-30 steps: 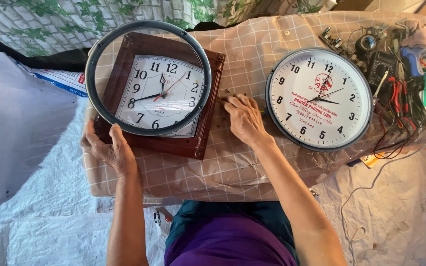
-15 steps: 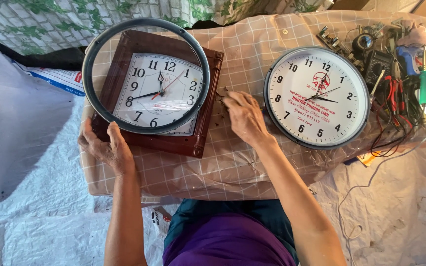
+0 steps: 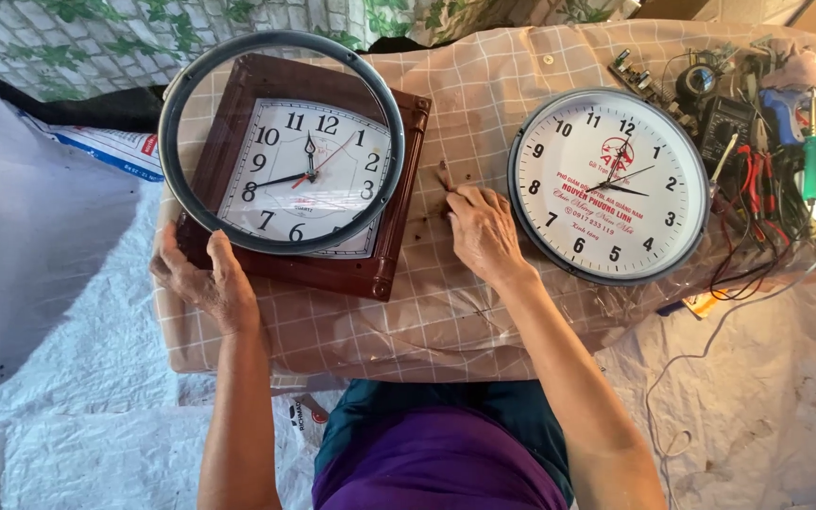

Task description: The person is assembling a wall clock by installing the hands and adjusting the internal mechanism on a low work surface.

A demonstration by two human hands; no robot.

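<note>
A square brown wall clock [image 3: 399, 189] with a white dial lies on the checked cloth [image 3: 427, 321]. Over it lies a round dark ring with a clear pane [image 3: 168, 161], which covers most of the dial. My left hand [image 3: 205, 283] grips the ring's lower left rim, thumb on top. My right hand [image 3: 484, 231] rests on the cloth between the two clocks, fingertips pinched at a small dark bit; what it holds is too small to tell. A round white wall clock [image 3: 606, 189] with a dark rim lies to the right.
A heap of tools, wires, pliers, a green-handled screwdriver [image 3: 812, 165] and circuit parts fills the far right of the table. White woven sheeting [image 3: 59, 378] covers the floor at left and below. Loose wires [image 3: 701, 349] hang off the table's right front edge.
The ring with the pane has shifted slightly down and left over the square clock. My right hand has barely moved on the cloth.
</note>
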